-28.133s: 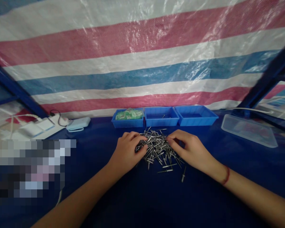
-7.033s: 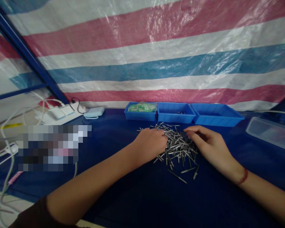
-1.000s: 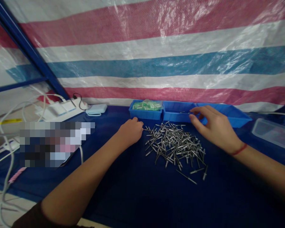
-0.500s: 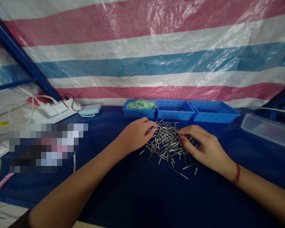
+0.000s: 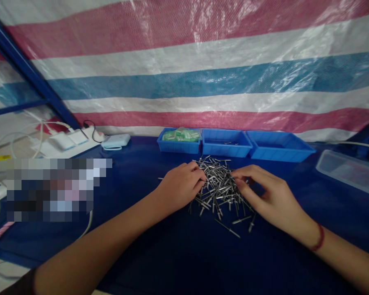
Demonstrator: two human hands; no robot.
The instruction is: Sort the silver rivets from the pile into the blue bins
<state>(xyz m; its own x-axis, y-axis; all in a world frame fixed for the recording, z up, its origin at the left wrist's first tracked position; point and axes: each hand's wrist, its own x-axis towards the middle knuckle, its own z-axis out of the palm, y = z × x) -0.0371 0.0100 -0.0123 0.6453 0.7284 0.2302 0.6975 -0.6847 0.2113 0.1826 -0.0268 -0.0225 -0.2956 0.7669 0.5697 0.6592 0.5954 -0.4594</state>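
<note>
A heap of silver rivets (image 5: 219, 180) lies on the dark blue table (image 5: 184, 250). At the heap's left side, my left hand (image 5: 183, 184) has its fingers curled together against the rivets; what lies between the fingertips is hidden. My right hand (image 5: 266, 194) touches the heap's right edge, with thumb and forefinger pinched at a rivet too small to make out clearly. A few rivets lie loose in front of the heap, one of them (image 5: 227, 228) nearest to me. Another thin rivet end pokes out left of my left hand.
Behind the heap stand three blue bins: one (image 5: 180, 147) with green packets, a middle one (image 5: 226, 150) with a few rivets, and a right one (image 5: 281, 153). A clear plastic lid (image 5: 350, 172) lies right. Left are a power strip (image 5: 70, 143), cables and a pale blue case (image 5: 116, 141).
My left hand has moved slightly down, its fingers more closed at the heap. My right hand has shifted a little right and down. A rivet end now shows left of my left hand.
</note>
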